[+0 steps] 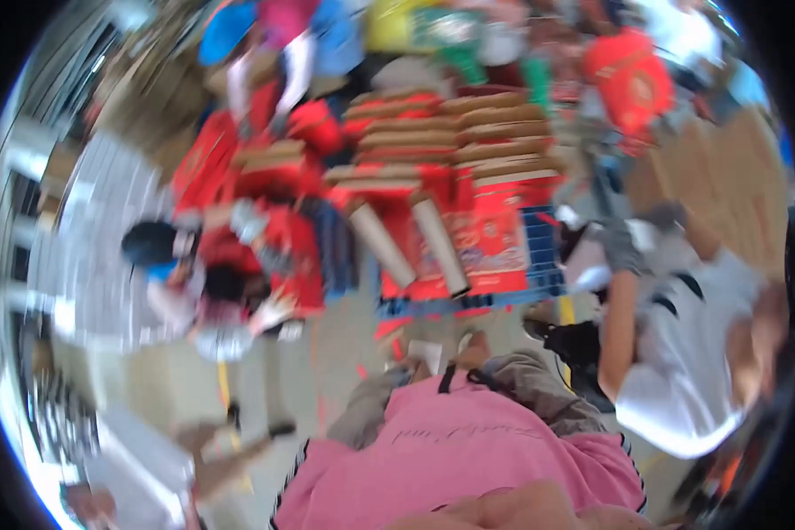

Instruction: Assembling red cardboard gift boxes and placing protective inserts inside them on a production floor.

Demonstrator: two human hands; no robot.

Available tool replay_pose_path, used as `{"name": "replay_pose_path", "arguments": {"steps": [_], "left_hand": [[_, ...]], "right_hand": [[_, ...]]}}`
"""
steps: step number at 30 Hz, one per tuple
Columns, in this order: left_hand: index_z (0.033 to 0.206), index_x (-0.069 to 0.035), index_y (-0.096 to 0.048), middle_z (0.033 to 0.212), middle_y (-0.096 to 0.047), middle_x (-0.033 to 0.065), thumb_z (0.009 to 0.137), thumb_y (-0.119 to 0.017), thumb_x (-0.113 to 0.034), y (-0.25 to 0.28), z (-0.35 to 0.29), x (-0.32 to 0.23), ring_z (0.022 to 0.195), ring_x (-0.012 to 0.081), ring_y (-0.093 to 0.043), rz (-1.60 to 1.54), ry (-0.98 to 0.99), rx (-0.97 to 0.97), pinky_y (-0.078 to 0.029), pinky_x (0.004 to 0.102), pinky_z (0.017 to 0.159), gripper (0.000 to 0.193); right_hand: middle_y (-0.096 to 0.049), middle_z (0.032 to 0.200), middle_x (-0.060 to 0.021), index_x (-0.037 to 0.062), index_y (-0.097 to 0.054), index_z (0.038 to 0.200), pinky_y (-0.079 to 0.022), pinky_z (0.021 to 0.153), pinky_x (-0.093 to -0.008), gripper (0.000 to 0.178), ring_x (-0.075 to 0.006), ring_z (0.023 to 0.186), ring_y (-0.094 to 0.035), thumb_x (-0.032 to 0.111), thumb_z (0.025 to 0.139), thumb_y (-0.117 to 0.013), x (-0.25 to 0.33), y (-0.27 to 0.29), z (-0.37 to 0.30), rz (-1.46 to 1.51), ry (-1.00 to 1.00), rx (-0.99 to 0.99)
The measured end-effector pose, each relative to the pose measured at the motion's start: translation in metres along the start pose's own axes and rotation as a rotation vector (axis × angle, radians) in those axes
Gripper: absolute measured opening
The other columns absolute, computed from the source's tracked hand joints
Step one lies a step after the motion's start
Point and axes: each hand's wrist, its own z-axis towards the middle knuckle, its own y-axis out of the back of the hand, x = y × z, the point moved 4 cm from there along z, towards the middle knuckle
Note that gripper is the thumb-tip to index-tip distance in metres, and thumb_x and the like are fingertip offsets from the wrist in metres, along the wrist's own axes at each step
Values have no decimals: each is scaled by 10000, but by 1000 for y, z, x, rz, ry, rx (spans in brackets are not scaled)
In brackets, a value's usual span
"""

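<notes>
Neither of my hands shows; below are only my pink shirt, its striped sleeve edges and my grey trouser legs. In front of me stand rows of red packages with brown cardboard-like edges, blurred by motion. Two long beige pieces lean or lie at the near side of the rows, apart from any hand of mine. Under them is a red printed sheet or package.
A blue pallet lies beneath the red goods. At the right a co-worker in a white shirt wears grey gloves. Another person crouches at the left by red bags. Cardboard stands at the far right; more people are farther off.
</notes>
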Motion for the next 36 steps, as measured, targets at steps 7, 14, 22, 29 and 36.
{"name": "replay_pose_path", "arguments": {"steps": [7,14,22,29,36], "left_hand": [[1392,-201,-351,1443,-335,99,794,-527,-482,-88,-14,-14,1327,348,-283,480,811,-185,-228,516,1072,683],[1373,-170,-390,1431,-357,116,813,-519,-520,-107,-25,-28,1339,299,-302,1040,736,-548,-231,428,1104,674],[1355,-161,-391,1349,-414,136,813,-572,-398,-34,78,-31,1249,345,-378,462,630,-346,-291,446,1046,619],[1396,-125,-317,1387,-368,174,757,-625,-467,34,177,12,1253,374,-364,353,410,-497,-308,458,1034,787],[1443,-74,-198,1404,-345,209,750,-715,-354,78,244,11,1312,352,-318,110,-78,-466,-286,426,1070,909]], "right_hand": [[-639,803,-147,120,-631,819,-431,675,-460,246,-332,767,-610,349,753,-568,95,70,-41,-138,860,42],[-634,855,-175,103,-625,871,-442,700,-458,283,-356,816,-603,362,762,-586,38,66,17,-124,822,152],[-627,872,-188,96,-622,902,-453,730,-445,319,-364,843,-598,391,786,-588,-40,-61,114,-229,502,581],[-582,1125,-197,19,-451,1262,-447,887,-406,598,-351,1059,-552,313,783,-655,-45,19,261,-385,338,112],[-421,1330,-144,31,-204,1430,-443,914,-308,920,-207,1201,-438,310,749,-756,8,43,279,598,406,192]]}}
